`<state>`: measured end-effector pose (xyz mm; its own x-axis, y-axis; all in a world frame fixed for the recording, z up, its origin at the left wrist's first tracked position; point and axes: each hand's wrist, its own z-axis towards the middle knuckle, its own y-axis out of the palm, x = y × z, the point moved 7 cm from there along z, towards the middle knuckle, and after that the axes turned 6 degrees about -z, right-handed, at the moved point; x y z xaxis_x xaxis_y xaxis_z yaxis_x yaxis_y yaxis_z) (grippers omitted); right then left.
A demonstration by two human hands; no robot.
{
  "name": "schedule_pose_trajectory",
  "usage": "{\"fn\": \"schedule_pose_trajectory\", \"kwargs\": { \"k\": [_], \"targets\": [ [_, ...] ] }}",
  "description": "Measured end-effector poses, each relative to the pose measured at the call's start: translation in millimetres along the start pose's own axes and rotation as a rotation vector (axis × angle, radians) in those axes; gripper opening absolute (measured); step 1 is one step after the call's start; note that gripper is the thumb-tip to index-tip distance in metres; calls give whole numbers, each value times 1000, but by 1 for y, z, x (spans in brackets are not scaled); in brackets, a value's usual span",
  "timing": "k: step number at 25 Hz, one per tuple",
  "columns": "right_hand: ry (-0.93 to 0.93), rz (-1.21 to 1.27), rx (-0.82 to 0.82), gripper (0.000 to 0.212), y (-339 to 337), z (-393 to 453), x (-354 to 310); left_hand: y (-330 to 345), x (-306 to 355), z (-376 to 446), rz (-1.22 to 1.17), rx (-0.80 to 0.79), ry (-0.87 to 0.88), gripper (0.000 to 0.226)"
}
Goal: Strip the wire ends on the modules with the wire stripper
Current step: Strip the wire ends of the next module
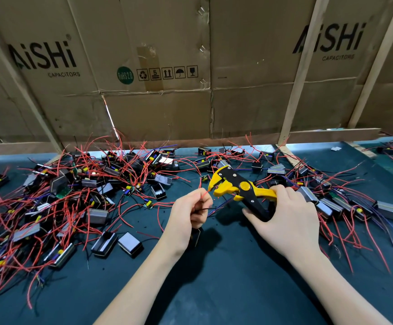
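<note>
My right hand [289, 214] grips the handles of a yellow and black wire stripper [235, 186], its jaws pointing left and standing apart. My left hand [188, 212] pinches a red wire [204, 194] whose tip points at the jaws, just short of them. A black wire [210, 208] also runs out of that hand. A small black module [196, 235] hangs below the left hand, mostly hidden by the wrist.
A large heap of black modules with red wires [73, 195] covers the dark green mat [214, 277] on the left. Another heap of modules [345, 202] lies behind my right hand. Cardboard boxes [155, 66] and wooden battens [301, 73] wall off the back.
</note>
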<state>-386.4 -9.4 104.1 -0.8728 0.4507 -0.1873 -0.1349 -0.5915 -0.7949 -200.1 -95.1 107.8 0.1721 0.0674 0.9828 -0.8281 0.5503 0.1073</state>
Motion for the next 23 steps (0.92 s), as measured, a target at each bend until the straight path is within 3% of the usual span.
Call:
{"fn": "schedule_pose_trajectory", "kwargs": {
  "k": [7,12,23],
  "targets": [
    [-41,48,70,61,-7,-1,-6,-9,-5,0,105,59,187,27],
    [-34,45,59,60,-8,-1,-4,-17,-10,1,136,155,196,35],
    [-96,19,152,50,-22,-1,-9,-13,-8,-1,195,130,204,28]
  ]
}}
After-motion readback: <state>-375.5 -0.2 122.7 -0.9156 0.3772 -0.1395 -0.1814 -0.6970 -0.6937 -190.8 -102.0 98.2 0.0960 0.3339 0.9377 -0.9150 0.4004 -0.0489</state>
